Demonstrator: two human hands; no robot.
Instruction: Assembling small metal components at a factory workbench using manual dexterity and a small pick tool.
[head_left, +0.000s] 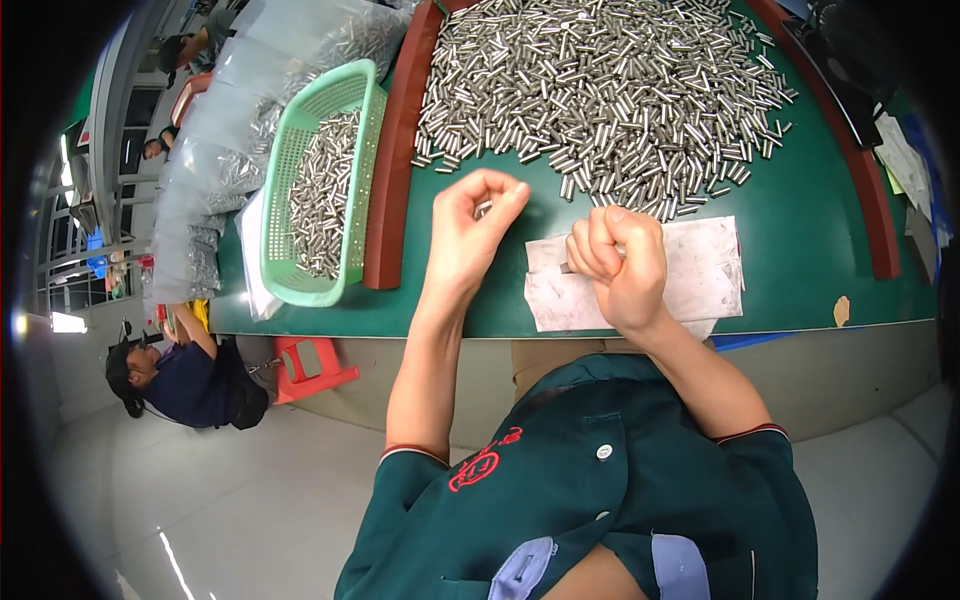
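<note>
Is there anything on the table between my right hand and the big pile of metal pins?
Nothing visible does. The right hand is closed over the white sheet, and only bare green table lies between it and the pile of metal pins. The nearest loose pins lie just beyond its knuckles.

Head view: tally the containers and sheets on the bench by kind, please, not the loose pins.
Green basket: 1
Clear plastic bags, lumped together: cannot separate
White paper sheet: 1
Hands: 2, left hand and right hand
Total countable: 4

Clear plastic bags point(215, 150), seemingly of pins, far left.
</note>
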